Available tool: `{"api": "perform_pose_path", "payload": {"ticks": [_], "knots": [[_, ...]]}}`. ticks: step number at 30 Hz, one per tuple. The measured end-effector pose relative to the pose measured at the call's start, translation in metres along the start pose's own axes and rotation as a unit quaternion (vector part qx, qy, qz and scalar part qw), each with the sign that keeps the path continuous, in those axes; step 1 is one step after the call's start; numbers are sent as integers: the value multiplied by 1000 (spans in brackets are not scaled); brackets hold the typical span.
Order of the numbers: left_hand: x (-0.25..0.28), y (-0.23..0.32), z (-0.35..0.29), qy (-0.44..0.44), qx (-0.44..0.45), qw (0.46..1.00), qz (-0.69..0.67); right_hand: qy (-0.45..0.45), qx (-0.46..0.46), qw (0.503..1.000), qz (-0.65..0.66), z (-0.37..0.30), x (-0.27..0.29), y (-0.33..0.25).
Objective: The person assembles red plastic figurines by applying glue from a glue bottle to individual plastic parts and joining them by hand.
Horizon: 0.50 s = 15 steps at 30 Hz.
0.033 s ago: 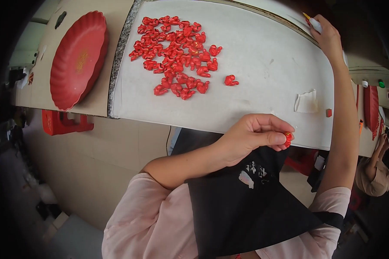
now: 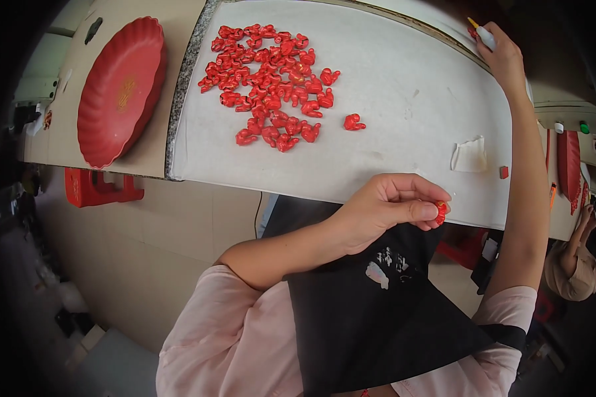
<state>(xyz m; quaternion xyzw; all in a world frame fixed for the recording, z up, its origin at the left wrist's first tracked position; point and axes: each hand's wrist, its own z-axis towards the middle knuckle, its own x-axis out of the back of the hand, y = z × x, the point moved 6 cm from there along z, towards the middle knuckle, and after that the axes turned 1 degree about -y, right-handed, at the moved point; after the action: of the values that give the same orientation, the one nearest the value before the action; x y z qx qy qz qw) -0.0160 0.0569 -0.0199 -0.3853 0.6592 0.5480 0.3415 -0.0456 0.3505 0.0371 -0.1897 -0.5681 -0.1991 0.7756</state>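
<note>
My left hand point(image 2: 385, 210) is closed at the table's near edge, pinching a small red figurine point(image 2: 442, 214) between thumb and fingers; most of the piece is hidden. Stretched out to the far right, my right hand point(image 2: 504, 55) is closed around a slim white tool point(image 2: 486, 38) with a yellow tip; its exact kind is unclear. Something small and red shows beside that tip. On the white sheet point(image 2: 391, 126) lie several glossy red figurines point(image 2: 271, 79) in a loose cluster. One red figurine point(image 2: 354, 122) lies apart, to the right of the group.
A crumpled white cloth or tissue point(image 2: 469, 156) and a little red block point(image 2: 504, 173) lie near my right forearm. At the left stands a large red scalloped tray point(image 2: 102, 112), above a red stool point(image 2: 89, 188). Another person point(image 2: 573, 264) sits at the far right.
</note>
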Motion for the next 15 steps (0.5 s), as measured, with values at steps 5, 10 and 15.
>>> {"api": "perform_pose_path", "payload": {"ticks": [5, 10, 15], "knots": [[0, -1, -4, 9, -23, 1000, -1, 93, -46, 960, 261, -50, 24, -5], [0, -2, -3, 23, -35, 999, 17, 58, -173, 854, 488, -166, 38, -61], [-6, -6, 4, 26, -37, 998, 32, 81, -256, 712, 649, -234, 29, -77]]}}
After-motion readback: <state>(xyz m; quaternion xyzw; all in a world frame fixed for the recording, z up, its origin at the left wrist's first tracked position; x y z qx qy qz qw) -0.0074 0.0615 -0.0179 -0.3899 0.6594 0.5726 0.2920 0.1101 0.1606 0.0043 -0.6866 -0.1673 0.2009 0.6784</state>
